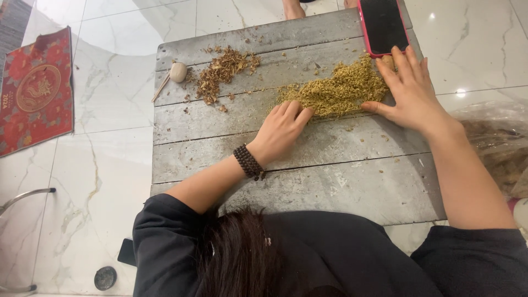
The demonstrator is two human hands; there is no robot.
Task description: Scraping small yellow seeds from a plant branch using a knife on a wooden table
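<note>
A heap of yellow-green dried plant bits lies on a grey plank table. My left hand, with a dark bead bracelet at the wrist, rests flat at the heap's left edge, fingers together touching it. My right hand lies open with fingers spread at the heap's right edge. Neither hand holds anything. A second, browner pile of dried bits sits further left on the table.
A phone in a red case lies at the table's far right edge. A small round pale object with a stick sits far left. A red mat is on the marble floor. A clear plastic bag is at right. Someone's feet are beyond the table.
</note>
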